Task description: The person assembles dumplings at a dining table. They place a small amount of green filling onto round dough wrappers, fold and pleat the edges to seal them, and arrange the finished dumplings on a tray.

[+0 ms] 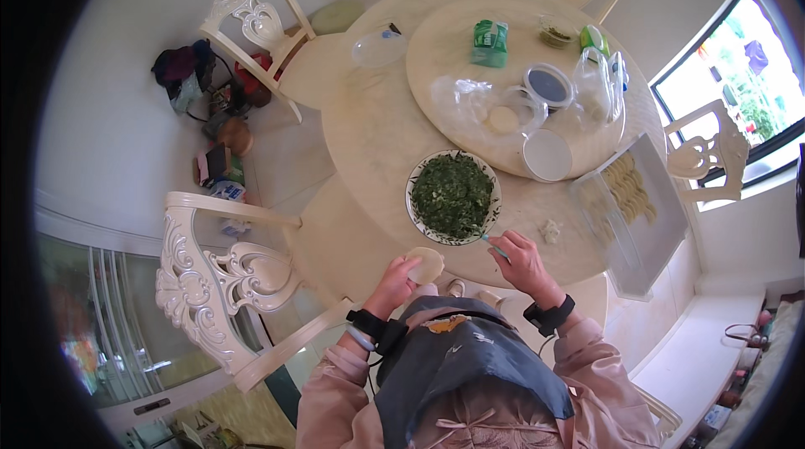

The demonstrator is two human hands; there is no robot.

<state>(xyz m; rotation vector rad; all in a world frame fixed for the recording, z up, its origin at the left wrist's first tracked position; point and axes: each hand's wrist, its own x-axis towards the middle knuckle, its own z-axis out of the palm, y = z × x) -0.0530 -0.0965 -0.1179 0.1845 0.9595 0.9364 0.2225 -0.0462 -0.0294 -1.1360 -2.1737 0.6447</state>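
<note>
My left hand [396,279] holds a round dough wrapper [425,265] by its edge, just in front of the table. In my right hand [523,260] is the light-blue handle of a utensil [497,248], whose far end reaches into the near right side of a patterned bowl [410,210]. Chopped green filling [451,194] fills that bowl. A small lump of dough [549,231] lies on the table to the right of the bowl. Further right, rows of shaped dumplings [629,188] sit in a clear plastic tray [666,229] at the table's edge.
A round turntable [434,84] carries a green package [490,43], a tub of dark liquid [548,84], plastic bags [597,87] and a small container [555,34]. A white round lid [547,155] lies at its near edge. Carved chairs [251,279] stand around the table [358,134].
</note>
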